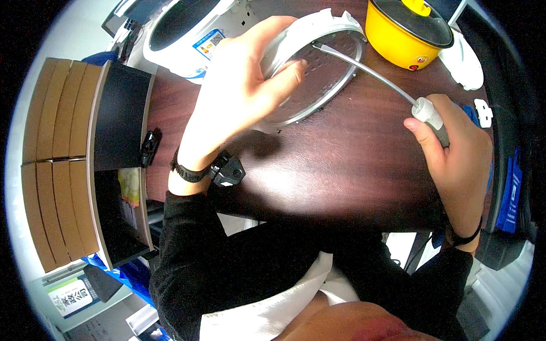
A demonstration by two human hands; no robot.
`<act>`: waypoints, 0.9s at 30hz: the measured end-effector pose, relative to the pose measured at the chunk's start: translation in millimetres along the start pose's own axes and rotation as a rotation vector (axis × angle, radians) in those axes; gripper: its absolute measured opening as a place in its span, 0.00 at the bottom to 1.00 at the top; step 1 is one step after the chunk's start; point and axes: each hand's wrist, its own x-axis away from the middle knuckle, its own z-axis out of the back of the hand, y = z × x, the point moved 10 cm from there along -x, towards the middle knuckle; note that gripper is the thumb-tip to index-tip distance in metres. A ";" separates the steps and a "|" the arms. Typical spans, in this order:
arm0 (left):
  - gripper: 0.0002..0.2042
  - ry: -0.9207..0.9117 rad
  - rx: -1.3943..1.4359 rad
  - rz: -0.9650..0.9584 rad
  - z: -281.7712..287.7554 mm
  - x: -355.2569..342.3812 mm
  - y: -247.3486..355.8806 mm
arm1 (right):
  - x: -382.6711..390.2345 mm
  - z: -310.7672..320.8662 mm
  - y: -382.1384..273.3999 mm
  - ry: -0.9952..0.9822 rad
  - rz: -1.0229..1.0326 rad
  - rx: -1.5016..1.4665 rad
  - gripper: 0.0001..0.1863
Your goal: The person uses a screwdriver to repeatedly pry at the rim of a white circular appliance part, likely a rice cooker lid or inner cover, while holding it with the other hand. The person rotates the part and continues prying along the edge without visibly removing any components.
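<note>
My left hand [242, 85] grips a round white plastic ring part [324, 24], thumb on its near side and fingers behind. The ring is tilted up off the table, and a thin metal rim borders the see-through or dotted disc inside it. In my right hand [460, 156] is a screwdriver [372, 73] with a long metal shaft and a pale grey handle. Its tip meets the inner edge of the ring near the top; whether it sits in a screw is too small to tell. A black device [227, 170] is strapped to my left wrist.
Behind my left hand stands a white appliance housing [232, 21] with a dark opening. A yellow pot [395, 40] with a dark lid is at the far right, beside a white plastic cover [463, 63] and a small white bracket [483, 113]. Cardboard boxes [60, 113] flank the brown table's left.
</note>
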 end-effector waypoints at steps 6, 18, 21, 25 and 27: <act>0.18 -0.013 -0.027 -0.055 -0.6 -1.1 5.3 | -4.1 -13.9 7.4 -0.095 0.050 -0.114 0.14; 0.22 -0.005 -0.154 0.121 8.7 0.7 -8.3 | 23.0 -107.7 6.9 -0.677 -0.428 -1.144 0.19; 0.22 0.007 -0.154 0.077 7.7 0.0 -4.7 | 43.3 -120.7 -10.0 -0.776 -0.617 -1.459 0.21; 0.22 -0.001 -0.132 0.045 5.9 -3.0 -2.9 | 41.1 -117.5 -7.5 -0.750 -0.588 -1.387 0.21; 0.22 -0.002 -0.157 0.076 7.6 -2.8 -7.0 | 29.6 -110.4 1.1 -0.698 -0.475 -1.199 0.20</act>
